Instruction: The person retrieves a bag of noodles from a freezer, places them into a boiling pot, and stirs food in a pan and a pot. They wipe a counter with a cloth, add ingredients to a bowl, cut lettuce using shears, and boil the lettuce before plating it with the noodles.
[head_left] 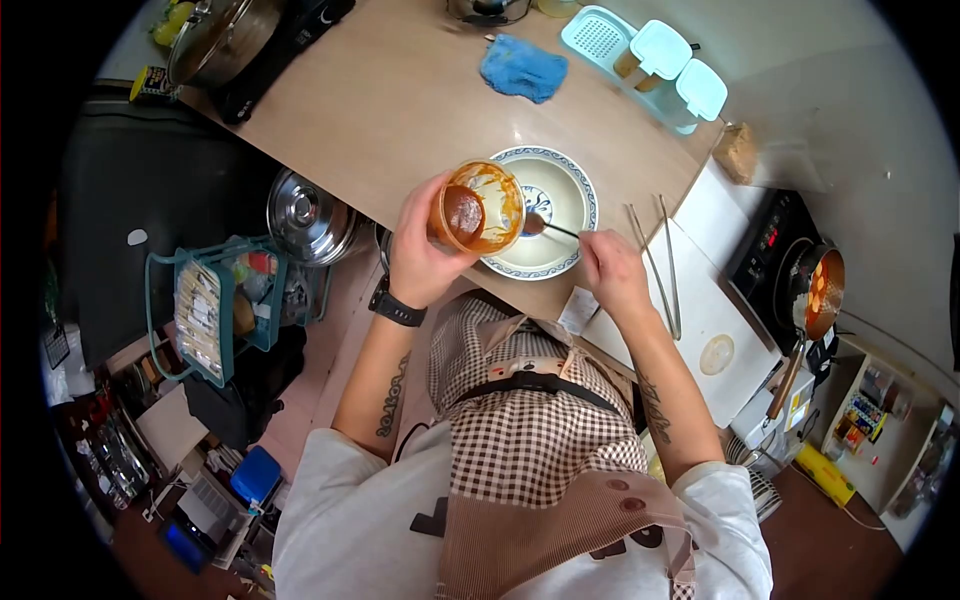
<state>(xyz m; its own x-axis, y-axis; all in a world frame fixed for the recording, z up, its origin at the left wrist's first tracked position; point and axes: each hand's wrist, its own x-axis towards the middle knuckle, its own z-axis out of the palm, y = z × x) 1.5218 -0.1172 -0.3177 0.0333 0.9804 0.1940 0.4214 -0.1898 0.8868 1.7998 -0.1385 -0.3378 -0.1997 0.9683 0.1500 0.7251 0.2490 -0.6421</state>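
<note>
A sauce-smeared tub is gripped by the left hand – tilted over the bowl; a spoon is pinched by the right hand.

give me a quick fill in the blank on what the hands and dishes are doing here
1. The left hand holds a tilted plastic container smeared with ____ sauce.
2. The right hand holds a ____ over the bowl.
3. A ____ cloth lies on the counter beyond the bowl.
4. The frying pan sits on the person's ____ side.

Missing words: brown; spoon; blue; right
</note>
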